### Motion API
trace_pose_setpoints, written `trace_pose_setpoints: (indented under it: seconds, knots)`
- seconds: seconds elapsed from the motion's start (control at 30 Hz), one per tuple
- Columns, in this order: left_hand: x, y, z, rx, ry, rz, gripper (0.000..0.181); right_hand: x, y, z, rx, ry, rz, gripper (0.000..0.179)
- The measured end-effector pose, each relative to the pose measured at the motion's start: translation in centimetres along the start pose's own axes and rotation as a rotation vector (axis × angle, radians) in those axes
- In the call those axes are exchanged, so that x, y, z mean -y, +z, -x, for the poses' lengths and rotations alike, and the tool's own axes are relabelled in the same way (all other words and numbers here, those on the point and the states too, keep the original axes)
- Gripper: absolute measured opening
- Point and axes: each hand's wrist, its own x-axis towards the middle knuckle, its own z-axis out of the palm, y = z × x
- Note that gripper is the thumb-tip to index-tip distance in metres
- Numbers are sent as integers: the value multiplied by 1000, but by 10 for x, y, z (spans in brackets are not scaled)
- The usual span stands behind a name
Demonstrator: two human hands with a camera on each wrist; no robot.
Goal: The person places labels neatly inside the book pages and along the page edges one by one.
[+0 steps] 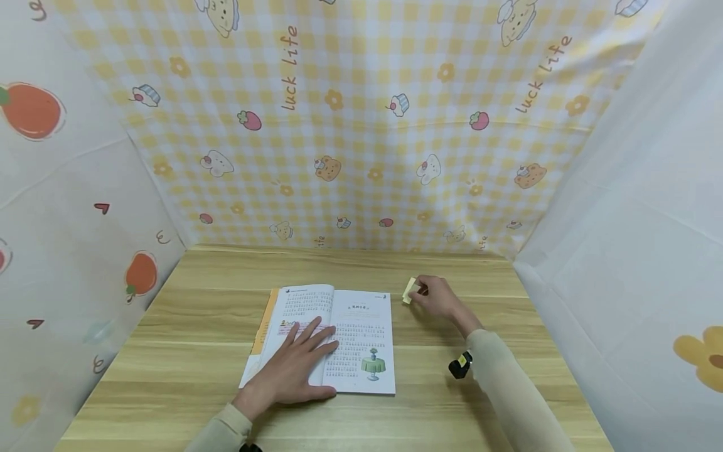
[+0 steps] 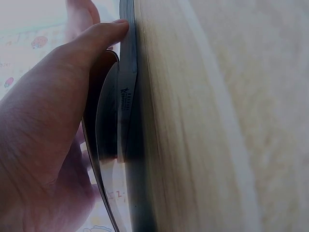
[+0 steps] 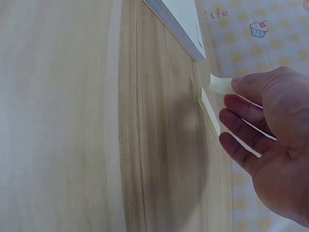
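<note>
An open book [image 1: 361, 307] with printed text and a picture of a green-covered table lies on the wooden table. My left hand [image 1: 290, 369] rests across its left page and centre fold, fingers spread. In the left wrist view, the thumb [image 2: 108, 34] lies at the edge of the book's page block [image 2: 127, 48], and the left-hand pages bow up beside it. Right of the book, my right hand [image 1: 437, 298] pinches a pale yellow sticky note [image 3: 221, 85] between thumb and finger. The sticky note pad [image 3: 207, 113] lies on the table just below this sheet.
The wooden table [image 1: 186, 326] meets a yellow checked cloth [image 1: 361, 207] at the back. White cloth walls stand at the left [image 1: 68, 251] and right [image 1: 632, 263]. A black wrist device [image 1: 460, 365] sits by the right sleeve.
</note>
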Motion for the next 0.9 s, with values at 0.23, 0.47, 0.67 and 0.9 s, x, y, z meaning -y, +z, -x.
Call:
trace_pose_setpoints:
  seconds: [0.23, 0.47, 0.67, 0.9]
  knots:
    - [-1, -1, 0, 1, -3, 10, 93, -1, 2, 7, -34, -33, -38, 4]
    - [-1, -1, 0, 7, -5, 5, 93, 6, 4, 19, -32, -58, -75, 19]
    - [-2, -2, -1, 2, -1, 9, 93, 8, 7, 26, -41, -83, -114, 13]
    - [-2, -2, -1, 5, -5, 13, 93, 11, 13, 34, -34, -92, -124, 15]
